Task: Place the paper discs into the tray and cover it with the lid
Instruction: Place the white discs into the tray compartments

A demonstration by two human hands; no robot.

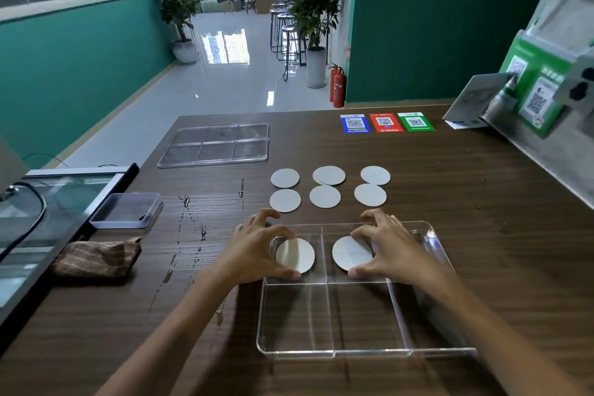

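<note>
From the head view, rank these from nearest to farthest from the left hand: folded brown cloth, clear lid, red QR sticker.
Measured from the left hand:
1. Folded brown cloth, on the left, level with the hand.
2. Clear lid, farther up the table, slightly left.
3. Red QR sticker, at the far edge, to the right.

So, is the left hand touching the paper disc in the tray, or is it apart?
Touching. In the head view, the left hand holds the paper disc at its edge: the thumb lies against the near rim and the fingers curl over the far rim, above the tray.
</note>
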